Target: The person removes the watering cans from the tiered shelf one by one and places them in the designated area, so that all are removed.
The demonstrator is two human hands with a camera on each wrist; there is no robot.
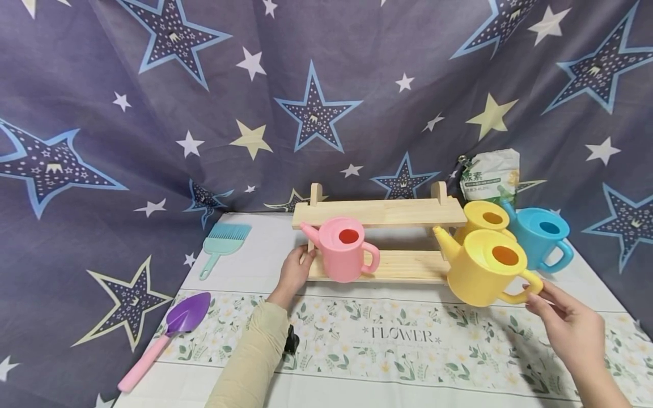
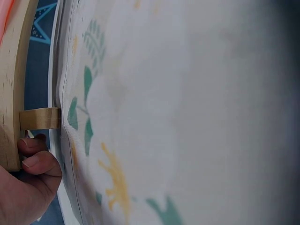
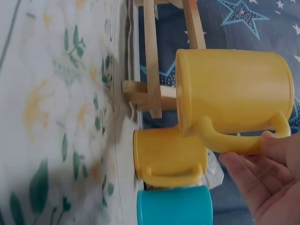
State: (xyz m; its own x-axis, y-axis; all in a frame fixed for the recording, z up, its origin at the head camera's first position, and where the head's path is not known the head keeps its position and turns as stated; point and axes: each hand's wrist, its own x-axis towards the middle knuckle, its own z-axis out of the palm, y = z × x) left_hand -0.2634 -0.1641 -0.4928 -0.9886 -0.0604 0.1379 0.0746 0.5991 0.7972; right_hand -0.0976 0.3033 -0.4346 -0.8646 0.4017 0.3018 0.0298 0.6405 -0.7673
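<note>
My right hand (image 1: pixel 571 323) pinches the handle of a yellow watering can (image 1: pixel 476 281), which is held up with its spout pointing left. In the right wrist view, thumb and fingers close on the handle of that raised can (image 3: pixel 236 89). My left hand (image 1: pixel 295 271) grips the left end of a two-tier wooden shelf (image 1: pixel 382 212); the left wrist view shows its curled fingers (image 2: pixel 40 164) at the board's edge (image 2: pixel 10 93). On the lower tier stands a pink watering can (image 1: pixel 339 260), spout to the left.
Behind the raised can, right of the shelf, stand a second yellow watering can (image 1: pixel 482 212) and a blue one (image 1: pixel 535 241). A white printed bag (image 1: pixel 492 173) leans at the back. Left on the floral-printed cloth (image 1: pixel 357 362) lie a teal brush (image 1: pixel 224 241) and a purple trowel (image 1: pixel 187 314).
</note>
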